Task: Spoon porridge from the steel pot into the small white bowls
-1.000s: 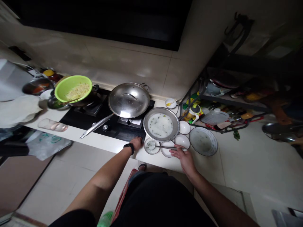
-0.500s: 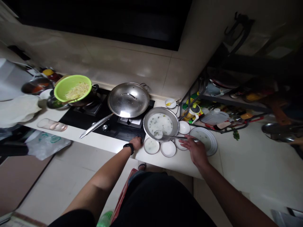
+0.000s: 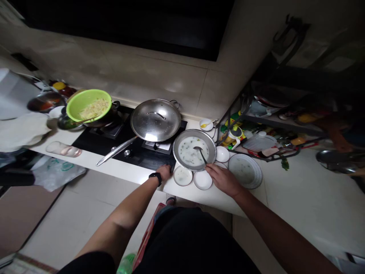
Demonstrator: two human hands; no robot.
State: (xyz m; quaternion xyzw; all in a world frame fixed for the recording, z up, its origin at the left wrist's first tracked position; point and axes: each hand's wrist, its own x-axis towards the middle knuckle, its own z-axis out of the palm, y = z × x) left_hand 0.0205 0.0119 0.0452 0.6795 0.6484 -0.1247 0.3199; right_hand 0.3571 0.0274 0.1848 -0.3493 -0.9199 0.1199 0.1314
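My right hand [image 3: 221,177] is closed around the handle of a metal ladle [image 3: 203,156]. The ladle's head dips into white soup with green bits, inside a wide metal basin [image 3: 175,158]. At the near side of the basin sits a small bowl with some soup [image 3: 183,176]. Beside it, below my right hand, is a white bowl with no soup visible [image 3: 202,180]. My left hand [image 3: 164,173], with a dark band at the wrist, rests on the stove's near right corner. Its fingers lie loosely outstretched and hold nothing.
A lidded wok [image 3: 155,120] stands on the stove [image 3: 142,156], its long handle pointing toward me. To its left is a green bowl of pale shreds [image 3: 72,104]. A ribbed bowl of soup [image 3: 259,173] and a small white bowl [image 3: 222,154] stand right of the basin, near a crowded rack [image 3: 281,156].
The ladle has gone from the small near-left bowl back into the basin, which leaves soup in that bowl. My right hand swung right, then back left. My left hand stayed put.
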